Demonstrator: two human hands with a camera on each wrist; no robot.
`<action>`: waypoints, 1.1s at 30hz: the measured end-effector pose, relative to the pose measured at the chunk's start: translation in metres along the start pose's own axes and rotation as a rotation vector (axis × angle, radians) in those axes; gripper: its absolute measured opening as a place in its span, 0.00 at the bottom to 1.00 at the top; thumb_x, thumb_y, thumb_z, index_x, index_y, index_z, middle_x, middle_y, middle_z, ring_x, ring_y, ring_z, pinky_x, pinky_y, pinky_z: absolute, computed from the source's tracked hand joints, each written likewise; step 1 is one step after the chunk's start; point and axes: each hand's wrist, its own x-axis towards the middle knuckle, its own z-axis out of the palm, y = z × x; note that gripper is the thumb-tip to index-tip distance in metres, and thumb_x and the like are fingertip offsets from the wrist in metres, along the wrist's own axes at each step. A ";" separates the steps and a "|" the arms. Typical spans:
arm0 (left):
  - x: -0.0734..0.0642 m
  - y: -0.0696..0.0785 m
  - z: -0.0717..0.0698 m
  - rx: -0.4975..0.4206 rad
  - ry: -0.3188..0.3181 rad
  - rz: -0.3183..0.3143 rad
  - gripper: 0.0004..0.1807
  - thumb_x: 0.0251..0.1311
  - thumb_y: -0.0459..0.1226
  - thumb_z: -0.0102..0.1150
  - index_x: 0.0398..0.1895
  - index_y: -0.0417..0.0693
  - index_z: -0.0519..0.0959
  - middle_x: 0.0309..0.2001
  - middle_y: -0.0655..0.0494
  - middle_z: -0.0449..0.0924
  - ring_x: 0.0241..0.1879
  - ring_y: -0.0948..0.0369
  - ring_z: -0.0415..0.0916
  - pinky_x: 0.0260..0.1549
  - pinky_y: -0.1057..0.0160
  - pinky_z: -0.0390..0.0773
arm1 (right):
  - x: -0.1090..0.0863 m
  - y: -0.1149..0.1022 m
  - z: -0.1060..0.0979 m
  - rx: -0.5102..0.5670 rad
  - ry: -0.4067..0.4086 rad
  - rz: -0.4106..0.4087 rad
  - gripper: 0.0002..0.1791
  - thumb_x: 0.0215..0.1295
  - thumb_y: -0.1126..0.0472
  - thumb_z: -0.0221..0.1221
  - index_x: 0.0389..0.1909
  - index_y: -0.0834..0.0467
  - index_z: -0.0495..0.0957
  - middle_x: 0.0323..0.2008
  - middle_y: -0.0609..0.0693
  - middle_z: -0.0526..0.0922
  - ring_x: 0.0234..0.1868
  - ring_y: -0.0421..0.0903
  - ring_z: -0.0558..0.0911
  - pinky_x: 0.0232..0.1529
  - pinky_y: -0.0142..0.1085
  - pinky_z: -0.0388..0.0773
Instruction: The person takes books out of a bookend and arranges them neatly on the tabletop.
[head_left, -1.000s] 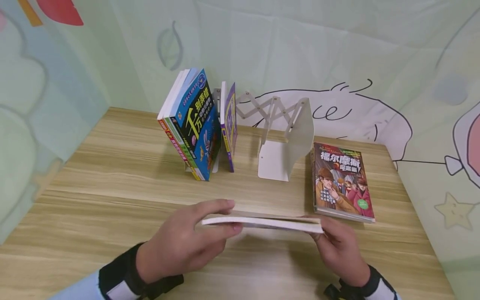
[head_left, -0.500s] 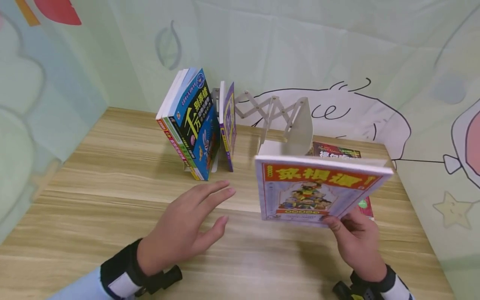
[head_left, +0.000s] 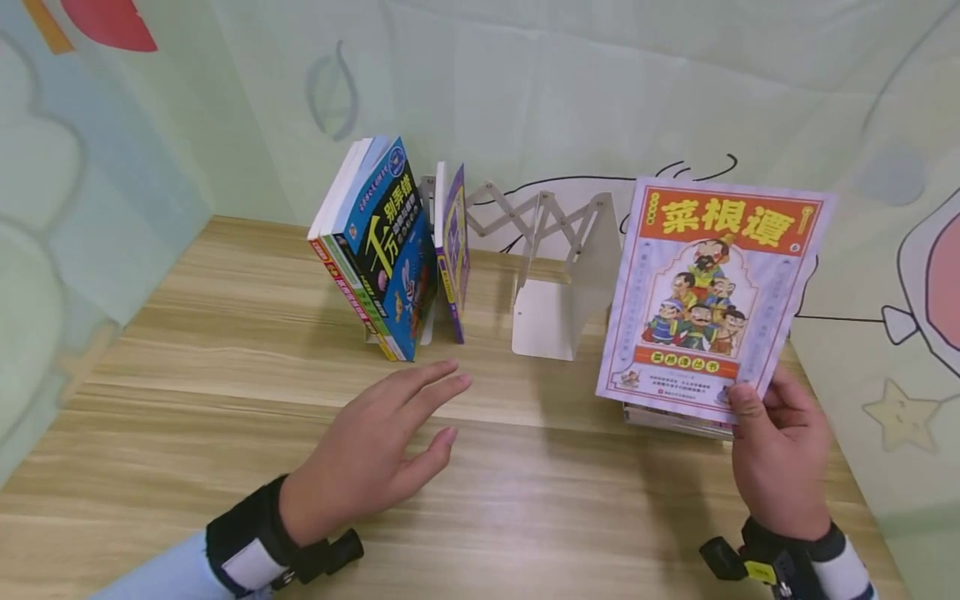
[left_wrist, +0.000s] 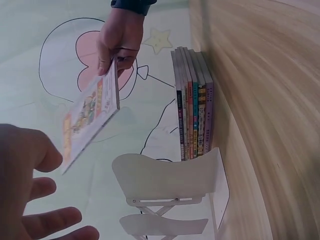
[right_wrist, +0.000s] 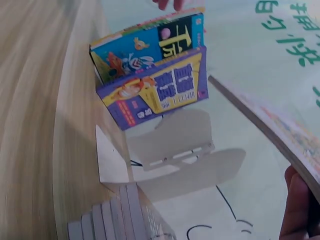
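My right hand (head_left: 780,450) pinches a thin lilac book (head_left: 697,308) by its lower right corner, thumb on the cover. The book has an orange title band with yellow characters and is held up above a stack of books (head_left: 675,419) at the right, hiding most of it. In the left wrist view the same book (left_wrist: 90,117) appears tilted, clear of the stack (left_wrist: 192,110). My left hand (head_left: 375,442) hovers over the table with fingers extended and holds nothing; it is nearest the blue book (head_left: 401,258).
A white metal expanding bookend (head_left: 546,321) stands at the back. Several books, including the blue one, lean upright in its left part, with a purple book (head_left: 454,250) beside them. A wood-grain table (head_left: 480,533) lies below, and a printed wall sheet (head_left: 525,83) hangs behind.
My left hand has let go of the lilac book. My right hand has carried it right and upward, turning it from edge-on until its cover faces the head camera.
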 end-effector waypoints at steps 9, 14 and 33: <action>-0.001 0.000 0.003 0.035 -0.025 -0.015 0.28 0.66 0.46 0.57 0.68 0.49 0.73 0.66 0.49 0.74 0.62 0.52 0.76 0.57 0.49 0.79 | 0.017 0.004 -0.019 -0.188 0.175 0.242 0.26 0.68 0.64 0.60 0.68 0.59 0.73 0.62 0.60 0.78 0.51 0.48 0.85 0.45 0.32 0.82; -0.002 0.000 0.006 0.064 -0.043 -0.010 0.29 0.66 0.46 0.58 0.69 0.50 0.72 0.67 0.49 0.74 0.60 0.52 0.77 0.56 0.50 0.80 | 0.023 0.014 -0.031 -0.314 0.185 0.405 0.30 0.68 0.57 0.61 0.70 0.57 0.70 0.58 0.53 0.80 0.47 0.42 0.84 0.41 0.27 0.83; -0.004 0.000 0.009 0.104 -0.092 0.004 0.30 0.61 0.43 0.63 0.68 0.50 0.74 0.68 0.48 0.73 0.61 0.52 0.77 0.56 0.50 0.80 | 0.033 0.027 -0.051 -0.810 0.058 0.611 0.36 0.74 0.44 0.53 0.76 0.57 0.59 0.63 0.61 0.75 0.37 0.33 0.83 0.35 0.28 0.84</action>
